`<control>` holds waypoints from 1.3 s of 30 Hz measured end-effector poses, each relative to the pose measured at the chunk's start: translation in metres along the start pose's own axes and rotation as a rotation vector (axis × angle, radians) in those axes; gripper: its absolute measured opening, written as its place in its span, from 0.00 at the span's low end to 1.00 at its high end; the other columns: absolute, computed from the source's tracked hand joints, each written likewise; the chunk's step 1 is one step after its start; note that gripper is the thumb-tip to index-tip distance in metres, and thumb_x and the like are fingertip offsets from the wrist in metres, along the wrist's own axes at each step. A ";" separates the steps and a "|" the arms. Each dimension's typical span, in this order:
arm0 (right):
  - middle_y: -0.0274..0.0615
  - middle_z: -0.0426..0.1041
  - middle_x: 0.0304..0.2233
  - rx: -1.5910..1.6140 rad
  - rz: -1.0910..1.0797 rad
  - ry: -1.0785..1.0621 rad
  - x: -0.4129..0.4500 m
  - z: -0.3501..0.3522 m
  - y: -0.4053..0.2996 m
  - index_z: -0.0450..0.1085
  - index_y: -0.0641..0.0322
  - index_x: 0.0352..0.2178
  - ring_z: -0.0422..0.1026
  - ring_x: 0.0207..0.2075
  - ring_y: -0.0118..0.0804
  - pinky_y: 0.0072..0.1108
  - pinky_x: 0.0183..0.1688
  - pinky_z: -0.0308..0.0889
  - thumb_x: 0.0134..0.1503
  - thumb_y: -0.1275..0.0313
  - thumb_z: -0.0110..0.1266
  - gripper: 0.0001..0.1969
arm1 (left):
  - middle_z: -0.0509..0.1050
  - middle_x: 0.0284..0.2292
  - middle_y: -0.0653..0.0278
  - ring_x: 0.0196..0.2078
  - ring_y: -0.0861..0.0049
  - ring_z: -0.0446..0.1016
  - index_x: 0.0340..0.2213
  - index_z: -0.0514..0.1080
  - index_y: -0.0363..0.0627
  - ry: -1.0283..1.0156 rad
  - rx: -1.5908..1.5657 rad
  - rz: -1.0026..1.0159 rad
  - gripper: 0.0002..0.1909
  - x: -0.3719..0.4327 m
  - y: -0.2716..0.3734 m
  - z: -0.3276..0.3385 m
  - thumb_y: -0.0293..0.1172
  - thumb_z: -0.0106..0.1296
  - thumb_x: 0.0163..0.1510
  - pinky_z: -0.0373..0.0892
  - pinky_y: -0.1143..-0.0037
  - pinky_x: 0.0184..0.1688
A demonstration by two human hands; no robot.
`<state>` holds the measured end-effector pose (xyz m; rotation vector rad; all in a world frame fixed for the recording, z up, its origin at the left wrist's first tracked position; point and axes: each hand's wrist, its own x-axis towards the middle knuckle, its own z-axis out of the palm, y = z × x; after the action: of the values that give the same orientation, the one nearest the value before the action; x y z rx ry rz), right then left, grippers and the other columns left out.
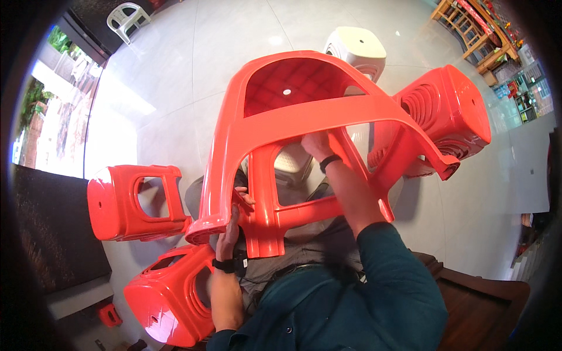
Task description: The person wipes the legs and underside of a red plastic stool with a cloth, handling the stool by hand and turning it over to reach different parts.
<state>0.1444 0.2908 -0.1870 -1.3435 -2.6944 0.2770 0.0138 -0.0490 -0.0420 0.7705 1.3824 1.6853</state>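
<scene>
A red plastic stool (307, 115) lies tipped over my lap, its open leg side towards me. Deep inside shows the underside of its seat, with a small round hole. My left hand (232, 226) is wrapped around one leg at the lower left, fingers partly behind the plastic. Through the frame between the legs reaches my right hand (317, 145), its fingers curled near the inner wall. The stool's band hides part of that hand, so whether it grips anything is unclear. Both wrists wear dark bands. Below the opening a pale patterned stool top (292, 162) is visible.
Stacked red stools (448, 109) lie sideways at right. Another red stool (131, 204) lies at left, with one more (169, 298) below it. A white stool (362, 46) stands beyond. A dark wooden seat (478, 302) is at lower right; a white chair (127, 21) stands far left.
</scene>
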 end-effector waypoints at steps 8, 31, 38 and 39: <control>0.55 0.73 0.38 0.569 -0.349 0.077 -0.030 0.008 -0.078 0.71 0.67 0.36 0.70 0.43 0.55 0.36 0.50 0.66 0.49 0.76 0.49 0.11 | 0.70 0.36 0.64 0.43 0.73 0.70 0.54 0.60 0.37 -0.088 -0.022 -0.073 0.36 0.005 0.000 0.000 0.59 0.45 0.61 0.66 0.69 0.52; 0.51 0.72 0.40 0.449 -0.337 0.083 -0.048 -0.014 -0.064 0.72 0.66 0.35 0.67 0.48 0.55 0.37 0.53 0.63 0.40 0.85 0.50 0.16 | 0.71 0.37 0.62 0.44 0.73 0.71 0.54 0.59 0.37 -0.114 -0.017 -0.054 0.35 0.008 -0.007 -0.001 0.57 0.49 0.60 0.66 0.71 0.51; 0.51 0.78 0.28 0.575 -0.631 -1.007 -0.064 -0.095 -0.089 0.78 0.58 0.38 0.75 0.30 0.48 0.32 0.35 0.69 0.36 0.82 0.47 0.25 | 0.71 0.37 0.62 0.44 0.74 0.71 0.53 0.60 0.37 -0.047 -0.085 -0.058 0.35 0.000 -0.027 -0.015 0.57 0.49 0.60 0.66 0.70 0.52; 0.51 0.78 0.30 0.569 -0.571 -0.971 -0.061 -0.115 -0.085 0.79 0.58 0.39 0.76 0.33 0.50 0.33 0.38 0.70 0.36 0.81 0.48 0.26 | 0.71 0.38 0.62 0.45 0.73 0.71 0.54 0.60 0.37 -0.048 -0.087 -0.057 0.35 0.001 -0.027 -0.013 0.57 0.49 0.60 0.65 0.70 0.52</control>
<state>0.1361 0.2050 -0.0579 -0.2322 -3.0684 1.8148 0.0076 -0.0524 -0.0717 0.7111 1.2775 1.6608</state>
